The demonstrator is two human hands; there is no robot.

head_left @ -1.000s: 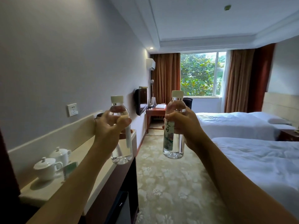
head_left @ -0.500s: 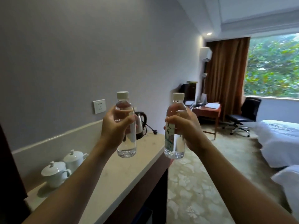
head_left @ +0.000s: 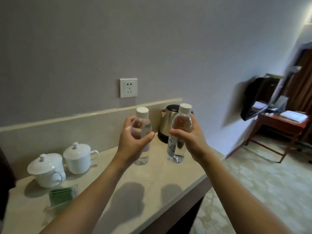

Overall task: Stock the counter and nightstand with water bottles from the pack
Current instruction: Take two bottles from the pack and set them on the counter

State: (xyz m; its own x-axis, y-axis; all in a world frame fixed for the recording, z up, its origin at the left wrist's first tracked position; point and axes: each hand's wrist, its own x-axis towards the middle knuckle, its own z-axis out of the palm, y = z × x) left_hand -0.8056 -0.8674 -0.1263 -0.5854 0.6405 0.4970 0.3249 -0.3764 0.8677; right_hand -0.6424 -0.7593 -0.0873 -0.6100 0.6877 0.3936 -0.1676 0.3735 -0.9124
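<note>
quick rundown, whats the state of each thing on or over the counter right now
left hand: closed around the left bottle
right hand: closed around the right bottle
left bottle: capped, upright, held above the counter
right bottle: capped, upright, held above the counter
kettle: lid shut, standing by the backsplash
two white cups: lidded, side by side
green packets: lying flat near the cups
wall socket: nothing plugged in

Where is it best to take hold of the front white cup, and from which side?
Grip the front white cup by its handle, which points right and toward the person, coming from the near right. Its loose-looking lid has only a small knob, so lifting from above seems risky.
</note>
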